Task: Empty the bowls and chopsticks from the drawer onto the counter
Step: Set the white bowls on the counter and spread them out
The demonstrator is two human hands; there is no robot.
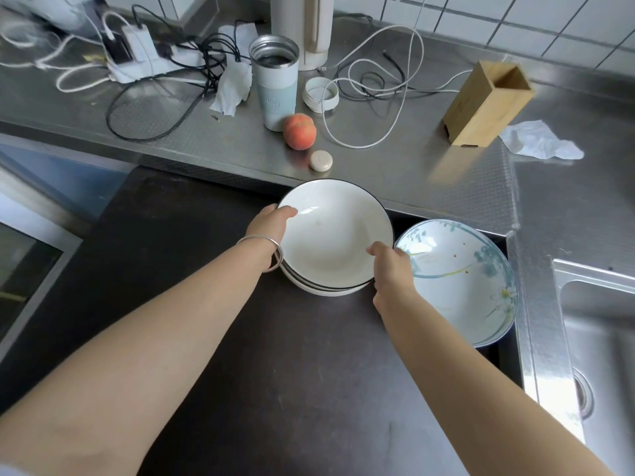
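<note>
The steel counter carries a wooden block, a tumbler and a peach. Below its edge, a flowered bowl sits just beside a stack of white bowls. The left hand and right hand grasp opposite rims of the stack.

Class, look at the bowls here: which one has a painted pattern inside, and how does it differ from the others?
The floral bowl on the right, beside the right hand. The stacked white bowls, gripped by both hands, are plain with a dark rim.
</note>
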